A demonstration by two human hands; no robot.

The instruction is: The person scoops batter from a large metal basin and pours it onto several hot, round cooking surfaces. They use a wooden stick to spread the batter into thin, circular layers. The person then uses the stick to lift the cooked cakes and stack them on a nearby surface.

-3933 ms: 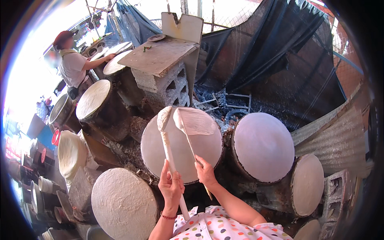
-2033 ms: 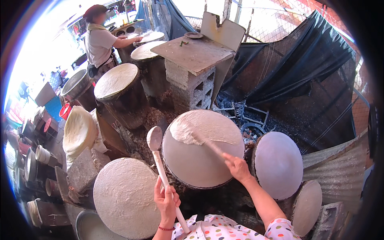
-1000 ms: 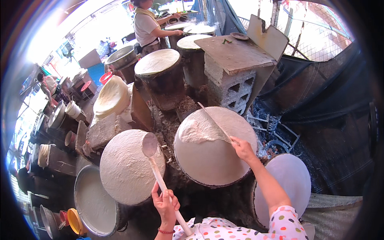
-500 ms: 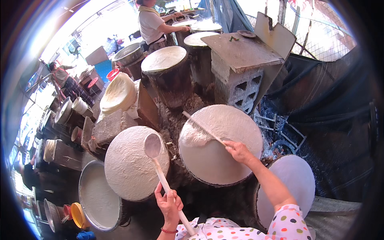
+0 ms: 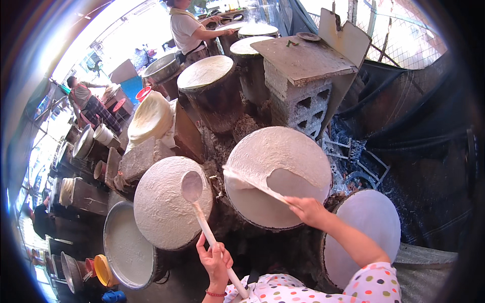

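My left hand is closed round the pale handle of a long ladle. The ladle's round bowl lies over the left drum cover, which has a rough, cream-coloured surface. In my right hand is a thin flat stick, reaching leftward across the middle round top. Pale, wet-looking paste is heaped along the stick's far end, at the left rim. Beside it a smoother greyish patch shows, edged by thicker paste. Below my right forearm stands another drum with a smooth whitish top.
A wide metal basin of pale liquid stands at the left. Ahead are a cream-topped dark drum and a concrete-block stand with a board on it. Metal frames lie at the right. A person works at steaming drums behind.
The stick in my right hand has swept to the left and lower, its tip now at the rim. The smooth patch has changed shape. My left hand and ladle stay nearly still.
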